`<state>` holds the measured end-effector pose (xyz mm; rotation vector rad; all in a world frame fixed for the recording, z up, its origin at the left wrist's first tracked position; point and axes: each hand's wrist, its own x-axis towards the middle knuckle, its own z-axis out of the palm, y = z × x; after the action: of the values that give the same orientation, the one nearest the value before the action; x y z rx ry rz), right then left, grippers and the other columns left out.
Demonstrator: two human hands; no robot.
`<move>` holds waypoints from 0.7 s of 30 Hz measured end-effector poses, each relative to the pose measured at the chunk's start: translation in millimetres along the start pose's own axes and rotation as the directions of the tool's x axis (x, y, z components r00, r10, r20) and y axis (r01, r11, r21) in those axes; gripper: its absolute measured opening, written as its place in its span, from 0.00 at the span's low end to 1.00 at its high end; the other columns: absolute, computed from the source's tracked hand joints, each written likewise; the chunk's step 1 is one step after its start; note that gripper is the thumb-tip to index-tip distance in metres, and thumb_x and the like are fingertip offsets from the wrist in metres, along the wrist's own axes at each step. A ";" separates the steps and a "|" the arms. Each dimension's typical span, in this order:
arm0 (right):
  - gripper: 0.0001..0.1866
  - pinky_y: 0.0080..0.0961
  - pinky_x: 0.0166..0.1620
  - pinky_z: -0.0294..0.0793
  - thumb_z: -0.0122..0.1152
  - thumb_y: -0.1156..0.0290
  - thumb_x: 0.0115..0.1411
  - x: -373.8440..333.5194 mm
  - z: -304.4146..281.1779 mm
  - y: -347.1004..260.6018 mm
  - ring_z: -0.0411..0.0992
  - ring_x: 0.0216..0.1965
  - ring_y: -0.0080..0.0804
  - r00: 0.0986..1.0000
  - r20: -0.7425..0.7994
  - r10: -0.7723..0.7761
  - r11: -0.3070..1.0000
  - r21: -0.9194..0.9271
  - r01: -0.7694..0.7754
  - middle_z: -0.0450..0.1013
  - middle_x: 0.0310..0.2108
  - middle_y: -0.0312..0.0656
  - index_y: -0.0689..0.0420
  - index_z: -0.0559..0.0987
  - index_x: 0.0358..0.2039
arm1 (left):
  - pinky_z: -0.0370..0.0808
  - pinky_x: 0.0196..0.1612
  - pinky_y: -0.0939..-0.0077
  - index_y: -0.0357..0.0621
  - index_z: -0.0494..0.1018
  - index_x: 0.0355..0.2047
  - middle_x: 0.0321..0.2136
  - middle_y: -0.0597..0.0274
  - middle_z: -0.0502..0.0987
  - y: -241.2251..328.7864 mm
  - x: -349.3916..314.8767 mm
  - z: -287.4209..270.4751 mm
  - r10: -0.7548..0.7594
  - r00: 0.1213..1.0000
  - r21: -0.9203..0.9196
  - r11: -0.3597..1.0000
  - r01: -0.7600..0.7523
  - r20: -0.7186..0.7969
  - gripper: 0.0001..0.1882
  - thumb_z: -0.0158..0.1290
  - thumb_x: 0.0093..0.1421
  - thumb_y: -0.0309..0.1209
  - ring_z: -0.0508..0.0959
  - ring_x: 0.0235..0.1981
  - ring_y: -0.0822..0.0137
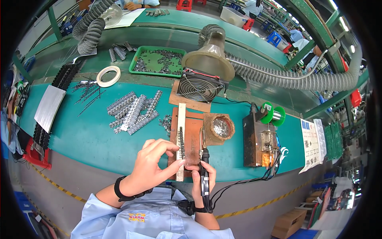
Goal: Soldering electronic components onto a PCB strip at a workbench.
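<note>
My left hand (150,164) is at the left side of a narrow pale wooden strip (182,115), its thumb and forefinger apart and their tips close by a row of small dark parts (181,137) on the strip. Whether the fingertips touch the parts, I cannot tell. In my right hand (197,181) is a soldering iron (204,171) with a black handle, its metal end pointing away from me. Beneath the strip lies a reddish-brown board (193,137). To the right of the iron's end stands a square holder with a round cup (221,126) of silvery material.
Behind the board stand a black fan (200,87) and a fume hood (211,59) with a ribbed hose. A soldering unit (258,139) with a green-flanged spool (274,114) is at right. Metallic strips (133,111), a tape roll (108,76) and a green tray (158,73) lie at left.
</note>
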<state>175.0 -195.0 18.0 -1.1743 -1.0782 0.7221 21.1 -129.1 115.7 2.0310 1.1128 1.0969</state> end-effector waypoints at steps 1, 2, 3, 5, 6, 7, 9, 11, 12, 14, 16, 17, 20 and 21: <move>0.15 0.22 0.40 0.67 0.54 0.77 0.54 -0.2 -0.4 -0.8 0.71 0.30 0.25 1.000 0.003 -0.002 1.000 0.004 0.002 0.76 0.28 0.43 0.60 0.65 0.42 | 0.65 0.36 0.75 0.38 0.71 0.31 0.27 0.60 0.74 -1.2 -0.6 -3.0 -0.007 0.999 -0.021 1.000 0.008 0.033 0.13 0.58 0.44 0.28 0.73 0.28 0.66; 0.15 0.23 0.41 0.67 0.53 0.75 0.55 -1.6 -1.1 -2.7 0.71 0.31 0.27 1.000 0.022 0.003 1.000 -0.022 -0.002 0.75 0.28 0.44 0.60 0.64 0.42 | 0.65 0.36 0.75 0.38 0.71 0.31 0.27 0.60 0.74 -2.8 -1.6 -7.7 -0.017 0.998 -0.038 0.999 0.020 0.064 0.13 0.58 0.44 0.27 0.73 0.28 0.67; 0.15 0.24 0.41 0.67 0.52 0.74 0.56 -3.0 -2.1 -5.1 0.72 0.32 0.28 0.999 0.042 0.007 0.999 -0.045 -0.005 0.74 0.29 0.46 0.61 0.63 0.43 | 0.65 0.36 0.75 0.38 0.71 0.31 0.27 0.60 0.74 -5.0 -2.5 -13.4 -0.021 0.998 -0.029 0.999 0.023 0.057 0.13 0.58 0.44 0.27 0.73 0.28 0.67; 0.16 0.24 0.41 0.68 0.51 0.72 0.57 -1.0 -0.7 -8.4 0.72 0.33 0.29 0.998 0.067 0.003 0.998 -0.057 0.001 0.74 0.29 0.48 0.61 0.61 0.44 | 0.66 0.37 0.76 0.38 0.70 0.32 0.28 0.60 0.73 -13.6 -2.5 -27.7 -0.121 0.982 -0.237 0.959 0.154 0.148 0.13 0.57 0.44 0.27 0.73 0.28 0.69; 0.16 0.24 0.41 0.68 0.51 0.72 0.57 0.6 0.2 -10.9 0.72 0.33 0.29 0.998 0.065 0.006 0.999 -0.046 -0.003 0.74 0.28 0.48 0.61 0.61 0.44 | 0.66 0.37 0.77 0.38 0.70 0.32 0.29 0.59 0.73 -17.7 -2.6 -35.6 -0.161 0.967 -0.333 0.917 0.221 0.199 0.14 0.57 0.44 0.27 0.73 0.28 0.69; 0.16 0.24 0.41 0.68 0.51 0.71 0.57 1.5 0.1 -13.5 0.72 0.32 0.30 0.998 0.067 0.010 0.999 -0.036 -0.007 0.74 0.28 0.48 0.61 0.61 0.44 | 0.66 0.37 0.77 0.38 0.70 0.32 0.29 0.59 0.73 -19.8 -1.2 -45.4 -0.166 0.968 -0.325 0.920 0.220 0.188 0.14 0.57 0.44 0.27 0.73 0.28 0.69; 0.16 0.23 0.41 0.68 0.51 0.70 0.57 1.9 0.1 -16.5 0.72 0.32 0.30 0.997 0.073 0.010 1.000 -0.021 -0.009 0.74 0.28 0.48 0.61 0.61 0.44 | 0.65 0.38 0.74 0.39 0.70 0.31 0.26 0.60 0.72 -24.9 11.3 -70.4 -0.172 0.984 -0.201 0.964 0.176 0.039 0.14 0.58 0.43 0.28 0.73 0.27 0.66; 0.16 0.23 0.40 0.67 0.51 0.70 0.57 1.7 -0.9 -18.6 0.72 0.32 0.29 0.998 0.056 0.032 0.999 0.011 -0.033 0.74 0.27 0.47 0.61 0.61 0.44 | 0.65 0.37 0.72 0.41 0.69 0.31 0.27 0.60 0.71 -39.0 33.1 -94.6 -0.041 0.997 0.172 0.984 0.052 -0.067 0.14 0.58 0.42 0.27 0.72 0.27 0.64; 0.17 0.22 0.40 0.67 0.51 0.69 0.57 1.7 -1.3 -19.2 0.72 0.32 0.29 0.998 0.045 0.045 0.999 0.022 -0.046 0.74 0.27 0.47 0.61 0.61 0.44 | 0.65 0.37 0.71 0.41 0.69 0.31 0.26 0.61 0.71 -48.6 48.9 -102.9 0.036 0.994 0.365 0.931 0.003 -0.100 0.15 0.58 0.42 0.28 0.71 0.28 0.64; 0.16 0.23 0.40 0.67 0.51 0.72 0.56 0.5 -1.0 -22.7 0.72 0.32 0.28 0.998 0.043 0.048 0.998 0.037 -0.049 0.74 0.28 0.47 0.61 0.62 0.43 | 0.64 0.37 0.70 0.42 0.69 0.31 0.25 0.62 0.70 -80.0 85.9 -121.0 0.128 0.980 0.551 0.834 -0.025 -0.150 0.15 0.58 0.41 0.29 0.71 0.29 0.63; 0.15 0.24 0.42 0.67 0.52 0.78 0.54 1.0 1.7 -26.6 0.72 0.33 0.27 0.998 0.039 0.057 0.996 0.065 -0.059 0.75 0.28 0.47 0.61 0.62 0.42 | 0.64 0.37 0.70 0.42 0.69 0.32 0.27 0.60 0.70 -129.6 129.6 -147.4 0.138 0.967 0.592 0.806 0.015 -0.213 0.17 0.59 0.42 0.32 0.72 0.31 0.62; 0.15 0.24 0.42 0.67 0.52 0.78 0.54 -1.9 3.4 -29.2 0.72 0.33 0.27 0.997 0.046 0.057 0.996 0.069 -0.060 0.75 0.28 0.47 0.61 0.62 0.42 | 0.65 0.37 0.70 0.42 0.69 0.33 0.28 0.58 0.71 -153.6 146.4 -161.3 0.133 0.963 0.621 0.783 0.044 -0.235 0.18 0.59 0.42 0.34 0.72 0.33 0.61; 0.15 0.25 0.43 0.66 0.52 0.78 0.54 -7.8 4.9 -33.1 0.72 0.33 0.28 0.995 0.044 0.088 0.995 0.040 -0.090 0.75 0.28 0.48 0.61 0.63 0.42 | 0.67 0.37 0.70 0.41 0.70 0.35 0.32 0.56 0.71 -198.9 158.8 -178.6 0.110 0.932 0.691 0.702 0.173 -0.346 0.20 0.59 0.43 0.36 0.73 0.34 0.60; 0.15 0.25 0.43 0.66 0.52 0.78 0.54 -8.7 4.2 -31.7 0.72 0.33 0.28 0.995 0.044 0.089 0.995 0.036 -0.090 0.75 0.28 0.48 0.61 0.63 0.42 | 0.67 0.37 0.70 0.40 0.70 0.34 0.33 0.55 0.72 -208.5 157.8 -175.5 0.028 0.939 0.662 0.717 0.221 -0.344 0.19 0.59 0.44 0.37 0.73 0.34 0.60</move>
<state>165.5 -209.8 46.1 -1.1850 -1.0471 0.8370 -163.1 126.1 102.7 2.3305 2.0406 1.0878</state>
